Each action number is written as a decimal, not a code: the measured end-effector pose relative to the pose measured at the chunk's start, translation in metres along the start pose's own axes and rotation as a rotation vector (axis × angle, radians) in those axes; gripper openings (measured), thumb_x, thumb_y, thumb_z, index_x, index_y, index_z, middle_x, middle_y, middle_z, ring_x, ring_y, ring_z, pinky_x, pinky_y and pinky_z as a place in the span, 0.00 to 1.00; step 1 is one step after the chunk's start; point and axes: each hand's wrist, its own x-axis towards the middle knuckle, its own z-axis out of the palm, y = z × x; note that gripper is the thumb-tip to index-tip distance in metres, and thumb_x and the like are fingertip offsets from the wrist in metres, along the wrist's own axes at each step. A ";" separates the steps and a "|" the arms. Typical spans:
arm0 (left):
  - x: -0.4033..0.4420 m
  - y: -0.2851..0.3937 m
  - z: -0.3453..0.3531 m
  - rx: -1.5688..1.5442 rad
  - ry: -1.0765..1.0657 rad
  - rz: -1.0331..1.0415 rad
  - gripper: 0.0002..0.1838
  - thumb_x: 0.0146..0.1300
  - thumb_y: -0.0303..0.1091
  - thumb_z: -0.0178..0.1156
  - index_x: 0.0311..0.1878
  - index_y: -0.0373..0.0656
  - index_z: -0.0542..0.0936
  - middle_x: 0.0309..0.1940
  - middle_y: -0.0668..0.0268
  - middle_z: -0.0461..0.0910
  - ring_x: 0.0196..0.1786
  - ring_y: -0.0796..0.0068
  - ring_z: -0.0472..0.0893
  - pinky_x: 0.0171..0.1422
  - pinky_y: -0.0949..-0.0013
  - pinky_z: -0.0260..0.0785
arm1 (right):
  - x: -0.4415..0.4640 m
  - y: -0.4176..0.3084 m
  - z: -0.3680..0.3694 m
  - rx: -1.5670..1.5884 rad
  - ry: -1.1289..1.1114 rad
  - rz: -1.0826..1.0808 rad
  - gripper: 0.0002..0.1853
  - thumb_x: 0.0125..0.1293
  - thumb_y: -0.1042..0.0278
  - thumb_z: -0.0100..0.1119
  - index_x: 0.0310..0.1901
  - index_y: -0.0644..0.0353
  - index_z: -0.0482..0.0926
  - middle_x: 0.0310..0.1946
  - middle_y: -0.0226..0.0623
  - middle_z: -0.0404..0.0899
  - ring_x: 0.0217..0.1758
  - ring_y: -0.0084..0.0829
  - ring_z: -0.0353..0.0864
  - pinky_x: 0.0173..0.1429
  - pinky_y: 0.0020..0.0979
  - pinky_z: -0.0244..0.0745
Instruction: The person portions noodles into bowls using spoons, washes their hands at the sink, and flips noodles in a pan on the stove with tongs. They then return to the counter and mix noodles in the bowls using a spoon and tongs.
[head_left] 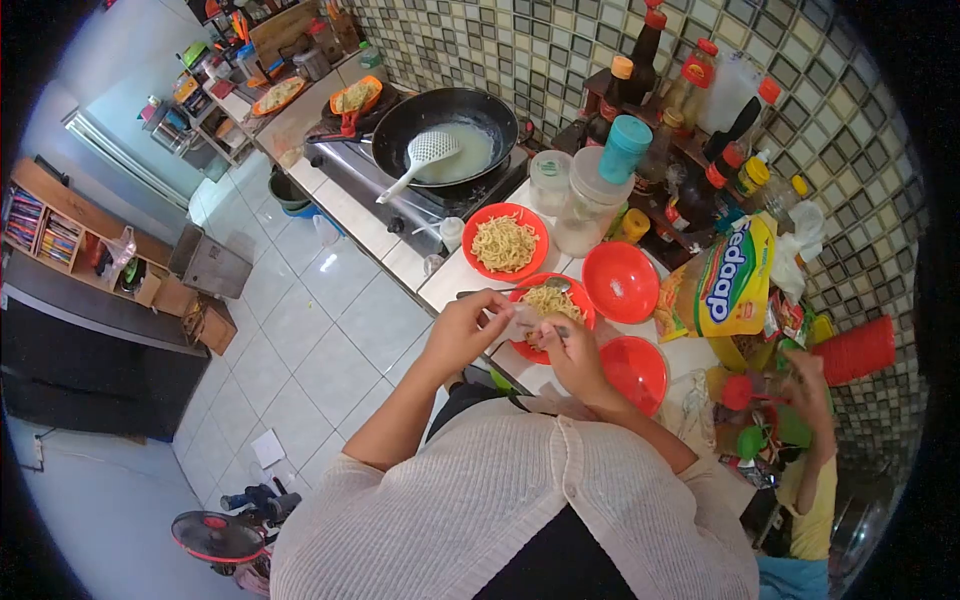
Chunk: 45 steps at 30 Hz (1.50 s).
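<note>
My left hand [468,332] is closed, its fingertips pinching a small clear plastic packet [522,322] over a red plate of noodles [553,300]. At the packet's other side, my right hand [570,350] is closed too, with what looks like a slim metal utensil between its fingers. A spoon [555,286] lies across the far side of this plate. Beyond it sits another red plate [542,240] with noodles [503,245]. Two red plates, one farther off [620,282] and one nearer [634,374], stand to the right with no noodles on them.
A black wok [490,112] with cloudy liquid and a white skimmer [432,150] sits on the stove. Jars, bottles and a yellow Sedaap pack [725,280] line the tiled wall. At the right, another person's hand [808,392] is near a red-lidded container [737,392].
</note>
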 end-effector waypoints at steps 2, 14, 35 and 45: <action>0.001 0.002 0.002 0.012 -0.014 0.007 0.08 0.66 0.33 0.63 0.43 0.39 0.81 0.33 0.70 0.82 0.28 0.86 0.74 0.33 0.77 0.68 | 0.002 0.010 0.005 0.023 -0.020 -0.010 0.13 0.77 0.68 0.45 0.38 0.66 0.76 0.31 0.34 0.79 0.36 0.23 0.78 0.43 0.27 0.74; 0.002 -0.019 -0.013 0.014 0.132 -0.028 0.10 0.65 0.37 0.64 0.40 0.39 0.80 0.29 0.67 0.83 0.23 0.81 0.76 0.29 0.73 0.69 | -0.007 -0.009 -0.026 0.324 0.219 -0.056 0.13 0.77 0.67 0.45 0.37 0.66 0.75 0.30 0.34 0.77 0.32 0.23 0.76 0.39 0.25 0.72; 0.005 -0.027 -0.030 0.015 0.265 -0.074 0.09 0.63 0.35 0.65 0.37 0.38 0.80 0.26 0.69 0.81 0.22 0.84 0.73 0.27 0.75 0.65 | -0.009 0.000 -0.052 0.595 0.383 -0.002 0.13 0.76 0.64 0.45 0.37 0.63 0.74 0.29 0.37 0.77 0.31 0.26 0.76 0.38 0.28 0.71; 0.008 -0.026 -0.034 0.073 0.221 -0.122 0.08 0.64 0.32 0.65 0.36 0.38 0.79 0.28 0.70 0.82 0.27 0.86 0.74 0.32 0.78 0.67 | -0.032 0.059 -0.099 0.384 0.735 -0.004 0.10 0.77 0.64 0.46 0.41 0.61 0.73 0.33 0.35 0.78 0.31 0.23 0.75 0.38 0.25 0.72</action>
